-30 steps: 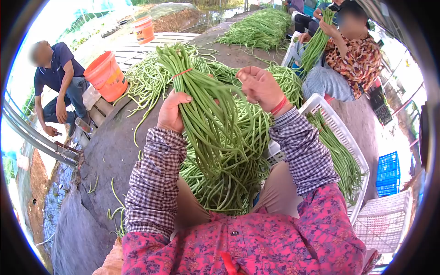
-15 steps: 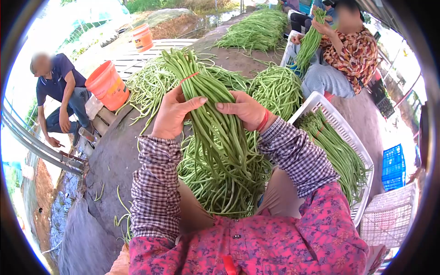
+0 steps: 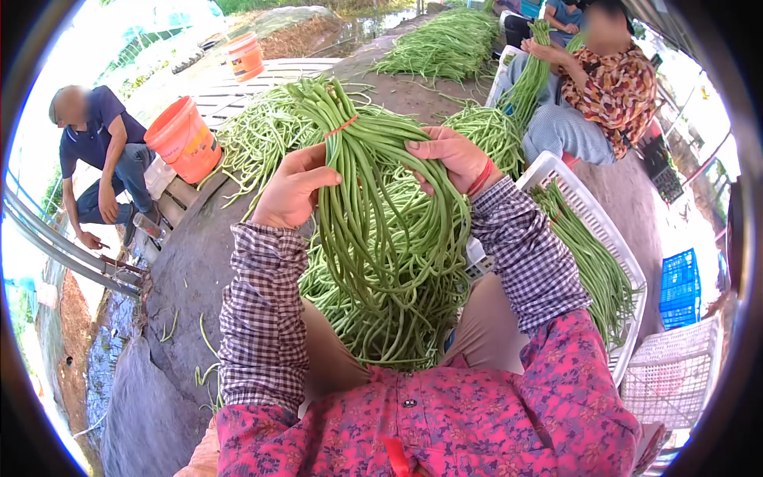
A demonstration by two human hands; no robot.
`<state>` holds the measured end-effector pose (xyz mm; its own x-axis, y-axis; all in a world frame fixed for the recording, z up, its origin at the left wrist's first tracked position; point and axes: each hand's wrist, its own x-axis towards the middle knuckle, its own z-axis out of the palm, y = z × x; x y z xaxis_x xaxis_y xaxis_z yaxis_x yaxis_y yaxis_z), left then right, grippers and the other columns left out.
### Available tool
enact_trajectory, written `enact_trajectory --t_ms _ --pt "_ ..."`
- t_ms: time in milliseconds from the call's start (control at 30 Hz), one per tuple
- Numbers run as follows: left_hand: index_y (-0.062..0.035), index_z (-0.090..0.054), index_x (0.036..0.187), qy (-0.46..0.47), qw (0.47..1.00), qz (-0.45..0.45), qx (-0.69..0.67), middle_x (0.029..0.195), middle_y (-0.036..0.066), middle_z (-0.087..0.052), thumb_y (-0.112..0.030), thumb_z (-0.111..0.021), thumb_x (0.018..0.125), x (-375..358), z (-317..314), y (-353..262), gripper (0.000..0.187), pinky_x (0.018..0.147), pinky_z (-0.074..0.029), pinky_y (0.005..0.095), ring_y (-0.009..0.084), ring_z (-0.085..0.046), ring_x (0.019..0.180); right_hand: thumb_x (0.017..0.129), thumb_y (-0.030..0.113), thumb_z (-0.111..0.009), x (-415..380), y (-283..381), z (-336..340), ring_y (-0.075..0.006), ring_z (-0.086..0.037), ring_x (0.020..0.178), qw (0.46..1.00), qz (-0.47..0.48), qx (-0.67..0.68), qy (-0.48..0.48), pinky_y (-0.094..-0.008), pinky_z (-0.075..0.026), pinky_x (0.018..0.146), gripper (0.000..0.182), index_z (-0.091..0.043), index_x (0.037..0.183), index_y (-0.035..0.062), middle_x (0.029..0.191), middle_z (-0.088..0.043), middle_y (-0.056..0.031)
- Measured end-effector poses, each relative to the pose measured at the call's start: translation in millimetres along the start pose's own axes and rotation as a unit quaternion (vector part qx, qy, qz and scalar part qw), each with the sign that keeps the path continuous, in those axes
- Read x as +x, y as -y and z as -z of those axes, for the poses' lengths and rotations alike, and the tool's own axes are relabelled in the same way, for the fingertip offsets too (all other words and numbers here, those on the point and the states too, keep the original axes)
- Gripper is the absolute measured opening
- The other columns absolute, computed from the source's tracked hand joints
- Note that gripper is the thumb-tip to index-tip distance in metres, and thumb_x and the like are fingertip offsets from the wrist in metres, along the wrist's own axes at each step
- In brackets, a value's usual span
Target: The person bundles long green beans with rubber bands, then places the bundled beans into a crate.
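Between my hands hangs a bunch of long green beans [image 3: 358, 199], bound near its top by a red band [image 3: 341, 126]. My left hand [image 3: 294, 187] grips the left side of the bunch, thumb in front. On the other side my right hand [image 3: 455, 159] is closed round the right-hand strands, holding them apart from the rest. The bean ends droop and curl downward. Below them a loose heap of long beans [image 3: 389, 334] lies between my knees. A red band circles my right wrist.
To my right stands a white crate [image 3: 636, 274] with bundled beans. An orange bucket [image 3: 184, 143] is at the left, near a crouching person [image 3: 103, 159]. Another person [image 3: 608, 95] holds beans at the upper right. A blue crate [image 3: 681, 290] sits far right.
My hands have moved apart, my right hand outward to the right. The bunch has spread below the band into two parts. At the upper right, the other person's bean bunch has been lowered.
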<state>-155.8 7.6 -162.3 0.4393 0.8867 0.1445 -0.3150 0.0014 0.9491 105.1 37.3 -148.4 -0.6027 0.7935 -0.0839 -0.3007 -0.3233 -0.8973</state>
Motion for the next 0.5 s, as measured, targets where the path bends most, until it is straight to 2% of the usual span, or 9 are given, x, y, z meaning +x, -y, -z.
enact_trajectory --t_ms 100,133,233,267,367,400,500 --pt "0.0075 -0.053 0.116 -0.026 0.999 0.011 -0.031 0.098 0.008 -0.063 0.000 -0.059 0.078 -0.8 -11.7 -4.8 0.039 0.074 -0.051 0.0249 0.0134 -0.062 0.084 0.086 0.010 -0.062 -4.4 3.4 -5.9 -0.0173 -0.061 0.051 1.000 0.004 0.011 -0.006 -0.0278 -0.052 0.042 0.020 -0.057 0.101 -0.0008 0.072 -0.064 -0.0099" --pt "0.0061 -0.055 0.113 -0.038 0.998 -0.038 -0.018 0.096 0.007 -0.064 -0.002 -0.062 0.080 1.5 -24.2 -4.0 0.034 0.072 -0.051 0.0240 0.0133 -0.062 0.080 0.086 0.011 -0.063 -5.2 3.2 -10.6 -0.0174 -0.062 0.052 1.000 0.006 0.010 -0.003 -0.0280 -0.052 0.043 0.020 -0.057 0.101 -0.0009 0.072 -0.064 -0.0099" --pt "0.0042 -0.054 0.109 -0.103 0.985 -0.108 0.086 0.097 0.010 -0.064 -0.003 -0.061 0.082 9.8 -35.2 15.1 0.029 0.066 -0.053 0.0260 0.0147 -0.064 0.079 0.085 0.012 -0.064 -8.6 4.8 -24.5 -0.0180 -0.063 0.055 1.000 0.009 0.000 0.014 -0.0287 -0.053 0.047 0.023 -0.057 0.101 -0.0022 0.074 -0.064 -0.0096" --pt "0.0039 -0.055 0.104 -0.121 0.983 -0.096 0.101 0.092 0.010 -0.064 0.000 -0.060 0.080 10.8 -33.8 16.0 0.025 0.065 -0.053 0.0271 0.0151 -0.064 0.073 0.085 0.012 -0.065 -8.9 5.7 -25.3 -0.0181 -0.063 0.055 1.000 0.009 0.004 0.022 -0.0287 -0.053 0.047 0.023 -0.057 0.101 -0.0025 0.074 -0.064 -0.0096" --pt "0.0062 -0.057 0.104 -0.083 0.996 -0.025 -0.015 0.091 0.010 -0.065 0.006 -0.058 0.074 3.4 -21.2 6.0 0.030 0.067 -0.053 0.0289 0.0155 -0.063 0.075 0.084 0.011 -0.065 -6.2 6.5 -14.6 -0.0184 -0.063 0.054 0.999 0.011 0.002 0.040 -0.0289 -0.053 0.047 0.024 -0.057 0.102 -0.0031 0.075 -0.065 -0.0103" --pt "0.0065 -0.057 0.103 -0.074 0.996 0.004 -0.050 0.088 0.011 -0.064 0.009 -0.053 0.071 3.7 -16.5 5.6 0.033 0.064 -0.054 0.0317 0.0179 -0.063 0.070 0.084 0.011 -0.065 -5.8 6.3 -11.3 -0.0185 -0.063 0.054 0.999 0.010 0.006 0.039 -0.0288 -0.053 0.047 0.024 -0.057 0.102 -0.0031 0.075 -0.065 -0.0106" --pt "0.0063 -0.057 0.103 -0.035 0.994 0.009 -0.106 0.085 0.012 -0.064 0.008 -0.053 0.070 0.6 -12.0 5.8 0.033 0.061 -0.054 0.0328 0.0188 -0.062 0.066 0.084 0.011 -0.065 -4.0 5.0 -2.9 -0.0186 -0.063 0.054 0.999 0.003 0.015 0.048 -0.0282 -0.054 0.048 0.025 -0.057 0.104 -0.0035 0.075 -0.065 -0.0113"
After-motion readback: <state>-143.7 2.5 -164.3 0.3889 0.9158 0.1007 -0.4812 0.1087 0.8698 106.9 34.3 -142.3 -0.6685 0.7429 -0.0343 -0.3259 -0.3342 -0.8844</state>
